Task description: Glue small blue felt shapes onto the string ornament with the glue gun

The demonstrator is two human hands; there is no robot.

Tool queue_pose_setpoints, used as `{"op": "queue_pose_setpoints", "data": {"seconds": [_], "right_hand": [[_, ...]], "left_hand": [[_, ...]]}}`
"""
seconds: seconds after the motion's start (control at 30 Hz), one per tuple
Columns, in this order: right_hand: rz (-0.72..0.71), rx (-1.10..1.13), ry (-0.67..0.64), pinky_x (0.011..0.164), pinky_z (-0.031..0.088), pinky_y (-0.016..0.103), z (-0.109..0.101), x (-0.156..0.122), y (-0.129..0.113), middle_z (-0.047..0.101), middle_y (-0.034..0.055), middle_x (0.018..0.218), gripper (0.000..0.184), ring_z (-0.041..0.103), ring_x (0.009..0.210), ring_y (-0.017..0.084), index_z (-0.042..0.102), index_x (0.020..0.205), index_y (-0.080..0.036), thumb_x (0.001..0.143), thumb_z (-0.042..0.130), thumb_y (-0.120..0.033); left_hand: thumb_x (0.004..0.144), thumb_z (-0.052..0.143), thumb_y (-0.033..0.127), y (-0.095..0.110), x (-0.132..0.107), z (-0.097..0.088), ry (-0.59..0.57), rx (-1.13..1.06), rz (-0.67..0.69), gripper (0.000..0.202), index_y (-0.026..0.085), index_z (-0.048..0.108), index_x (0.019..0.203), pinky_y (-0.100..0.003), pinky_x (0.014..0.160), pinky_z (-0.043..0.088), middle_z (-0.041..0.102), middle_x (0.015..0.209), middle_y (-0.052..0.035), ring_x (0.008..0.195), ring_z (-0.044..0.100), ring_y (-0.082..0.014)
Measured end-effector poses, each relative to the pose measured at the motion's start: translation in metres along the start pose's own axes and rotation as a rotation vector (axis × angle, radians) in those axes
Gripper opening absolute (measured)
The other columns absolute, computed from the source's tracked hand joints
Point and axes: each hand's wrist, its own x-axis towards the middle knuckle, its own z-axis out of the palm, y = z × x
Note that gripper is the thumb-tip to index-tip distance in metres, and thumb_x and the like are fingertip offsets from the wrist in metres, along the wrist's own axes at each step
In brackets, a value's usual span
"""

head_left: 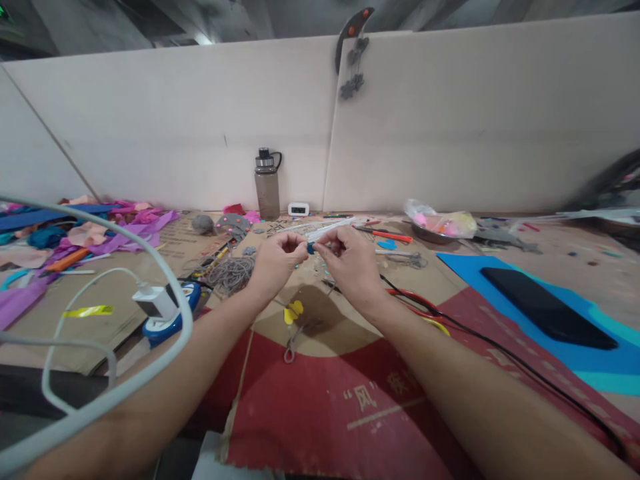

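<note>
A small dark blue piece (311, 248) is pinched between my two hands above the cardboard; its exact kind is too small to make out. My left hand (281, 261) has thumb and forefinger closed at its left side. From the other side my right hand (350, 261) grips it with closed fingertips. Below them hangs or lies a yellow butterfly-shaped piece (293, 311), with a loop of grey cord (289, 352) under it. A tangle of grey yarn (231, 272) lies just left of my left hand.
A blue power strip (173, 313) with a white charger stands left, behind a thick white cable (186, 313). A bottle (267, 183) stands by the wall. To the right, a phone (547, 307) rests on blue sheets; a black cord (493, 343) crosses the cardboard (300, 407).
</note>
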Motion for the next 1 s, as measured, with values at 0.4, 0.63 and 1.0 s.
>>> {"op": "queue_pose_setpoints", "data": {"seconds": [0.4,0.63,1.0], "right_hand": [[0.081,0.020,-0.039,0.060,0.035,0.028,-0.0011,0.0021,-0.0009,0.058,0.0019,0.072,0.009,0.046,0.063,0.014,0.067,0.078,-0.019,0.076,0.062,-0.026],[0.141,0.039,-0.100,0.056,0.031,0.027,-0.0015,0.0033,-0.0008,0.050,-0.0013,0.061,0.012,0.042,0.058,0.012,0.063,0.073,-0.018,0.076,0.058,-0.029],[0.112,0.068,-0.157,0.054,0.030,0.025,0.0028,0.0024,0.0071,0.050,-0.0017,0.061,0.013,0.041,0.059,0.013,0.059,0.073,-0.019,0.079,0.053,-0.030]], "left_hand": [[0.070,0.062,0.027,0.0032,-0.0018,0.0002,0.000,0.069,0.054,0.012,0.015,0.061,0.072,-0.023,0.054,0.038,0.058,0.062,0.0006,0.056,0.050,-0.0100],[0.070,0.061,0.027,0.0025,0.0003,-0.0030,-0.041,0.124,0.117,0.012,0.015,0.062,0.073,-0.022,0.053,0.037,0.058,0.061,0.0009,0.055,0.049,-0.0095],[0.071,0.061,0.029,-0.0003,0.0034,-0.0062,-0.120,0.036,0.053,0.013,0.015,0.062,0.072,-0.022,0.056,0.040,0.057,0.060,0.0014,0.055,0.051,-0.0097]]}}
